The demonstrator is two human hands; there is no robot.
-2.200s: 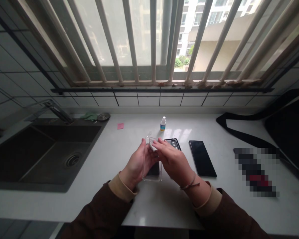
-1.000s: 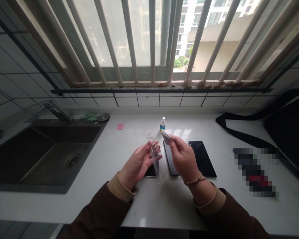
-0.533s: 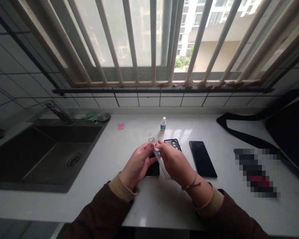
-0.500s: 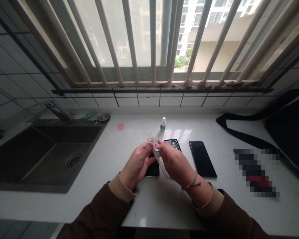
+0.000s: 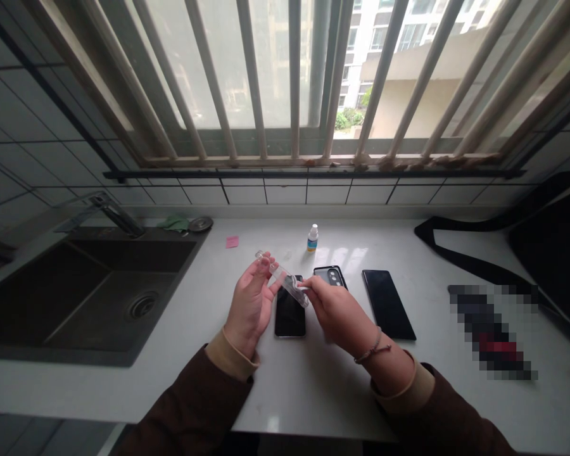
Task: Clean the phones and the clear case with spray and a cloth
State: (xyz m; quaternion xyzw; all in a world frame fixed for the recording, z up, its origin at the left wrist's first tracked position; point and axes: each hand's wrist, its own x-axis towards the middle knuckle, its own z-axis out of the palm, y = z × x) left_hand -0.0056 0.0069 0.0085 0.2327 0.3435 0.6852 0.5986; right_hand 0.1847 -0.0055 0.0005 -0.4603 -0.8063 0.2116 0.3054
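Observation:
My left hand (image 5: pixel 250 303) grips a clear phone case (image 5: pixel 281 279), held edge-on and tilted above the white counter (image 5: pixel 313 392). My right hand (image 5: pixel 335 310) pinches a small whitish wipe (image 5: pixel 300 288) against the case's lower end. Below the hands a black phone (image 5: pixel 289 312) lies face up. A second phone (image 5: pixel 330 276) with its camera side up lies just behind my right hand. A third black phone (image 5: pixel 388 304) lies to the right.
A small dropper bottle (image 5: pixel 312 238) stands behind the phones, a pink sticky note (image 5: pixel 232 241) to its left. A dark sink (image 5: pixel 85 291) with a tap (image 5: pixel 114 212) fills the left. A black bag with a strap (image 5: pixel 541 240) sits at the right. A barred window is ahead.
The case has swung from near upright to a tilt, top end toward the left. My hands have drawn apart a little, uncovering the phone beneath them. My right hand's wipe now sits at the case's lower end.

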